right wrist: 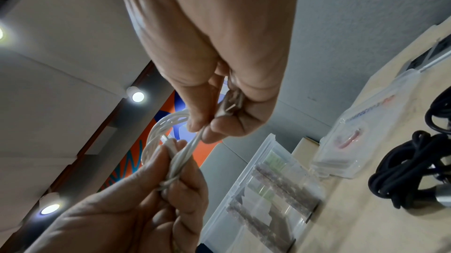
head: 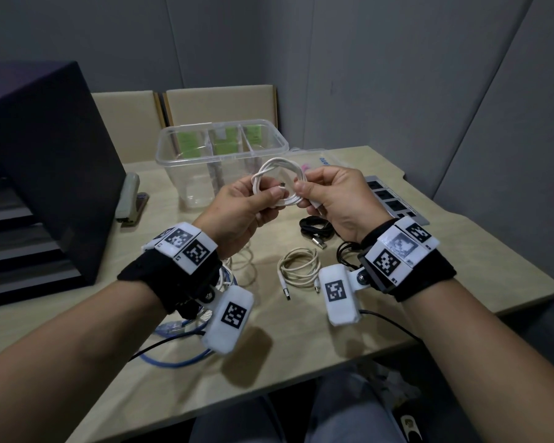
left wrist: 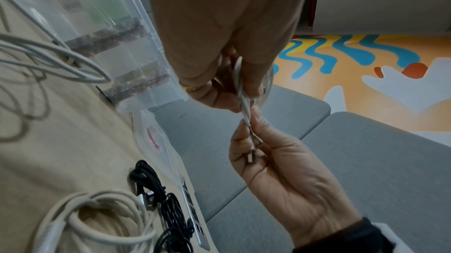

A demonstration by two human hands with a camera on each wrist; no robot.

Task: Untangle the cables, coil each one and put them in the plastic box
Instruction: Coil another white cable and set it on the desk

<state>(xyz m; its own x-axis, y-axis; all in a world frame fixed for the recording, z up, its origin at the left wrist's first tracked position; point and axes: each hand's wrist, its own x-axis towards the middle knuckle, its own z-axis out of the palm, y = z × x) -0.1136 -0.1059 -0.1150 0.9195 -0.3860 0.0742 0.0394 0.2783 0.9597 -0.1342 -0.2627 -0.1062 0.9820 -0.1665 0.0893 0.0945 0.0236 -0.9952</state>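
Note:
A white cable (head: pixel 280 179) wound into a small coil hangs in the air in front of the clear plastic box (head: pixel 173 148). My left hand (head: pixel 263 199) pinches the coil's lower left side. My right hand (head: pixel 314 190) pinches the twisted strands beside it, with the USB plug (left wrist: pixel 251 157) tucked in its palm. The right wrist view shows the strands (right wrist: pixel 180 156) wrapped round the bundle between both hands. On the table lie a coiled cream cable (head: pixel 298 266), a bundled black cable (head: pixel 315 227), a blue cable (head: pixel 179 356) and loose white loops (head: pixel 240 260) under my left wrist.
The box has dividers and stands at the table's back. A stapler (head: pixel 130 199) and a large dark case (head: pixel 45 161) are on the left. A grey power strip (head: pixel 394 199) and a clear bag (head: pixel 317 159) lie on the right. The table's front edge is near my forearms.

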